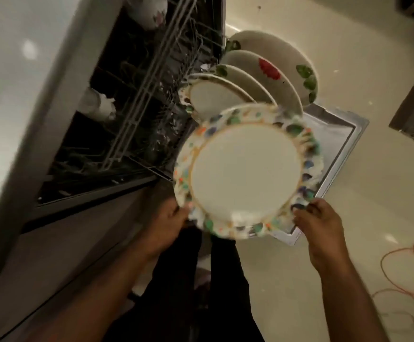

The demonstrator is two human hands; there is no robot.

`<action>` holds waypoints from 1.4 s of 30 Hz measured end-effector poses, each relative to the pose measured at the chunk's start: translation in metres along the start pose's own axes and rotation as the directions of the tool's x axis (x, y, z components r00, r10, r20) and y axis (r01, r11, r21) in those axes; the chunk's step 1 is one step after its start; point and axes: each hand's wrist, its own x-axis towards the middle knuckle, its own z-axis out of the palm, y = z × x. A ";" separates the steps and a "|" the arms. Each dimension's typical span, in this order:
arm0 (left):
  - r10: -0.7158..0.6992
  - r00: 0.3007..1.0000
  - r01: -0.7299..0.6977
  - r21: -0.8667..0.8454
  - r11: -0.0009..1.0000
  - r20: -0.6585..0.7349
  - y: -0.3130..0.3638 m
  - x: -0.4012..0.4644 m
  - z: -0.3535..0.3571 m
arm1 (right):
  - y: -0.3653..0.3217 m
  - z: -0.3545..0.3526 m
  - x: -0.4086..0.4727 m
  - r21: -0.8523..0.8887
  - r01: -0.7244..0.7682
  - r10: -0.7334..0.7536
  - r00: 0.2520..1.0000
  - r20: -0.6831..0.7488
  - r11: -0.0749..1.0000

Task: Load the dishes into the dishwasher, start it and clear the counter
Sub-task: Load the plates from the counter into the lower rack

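Your left hand (162,227) and right hand (320,230) are both bare: no gloves, rings or watch visible. Forearms behind the grip are uncovered too, no sleeves reaching the wrists. Below the grip, between your arms, you're in dark, near-black legwear (201,280); blur hides any detail.

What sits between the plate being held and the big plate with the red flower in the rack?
In the head view, two upright plates stand between the held plate and the red-flower plate; the nearer one has the same speckled rim.
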 end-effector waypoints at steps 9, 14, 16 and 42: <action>0.876 0.483 -0.720 0.567 0.400 -0.004 0.169 0.078 0.015 | -0.057 0.036 0.031 0.096 0.506 -0.483 0.855 -0.188 0.857; 0.897 0.356 -0.721 0.688 0.086 0.261 0.186 0.097 0.019 | -0.078 0.041 0.031 -0.259 0.735 -0.772 0.632 -0.075 0.627; 0.896 0.333 -0.730 0.681 0.049 0.293 0.182 0.103 0.024 | -0.076 0.046 0.035 -0.363 0.782 -0.825 0.562 0.061 0.506; 0.727 0.681 -0.574 0.682 0.454 0.089 0.116 0.172 0.031 | -0.038 0.110 0.096 -0.649 0.441 -0.474 0.870 0.137 0.620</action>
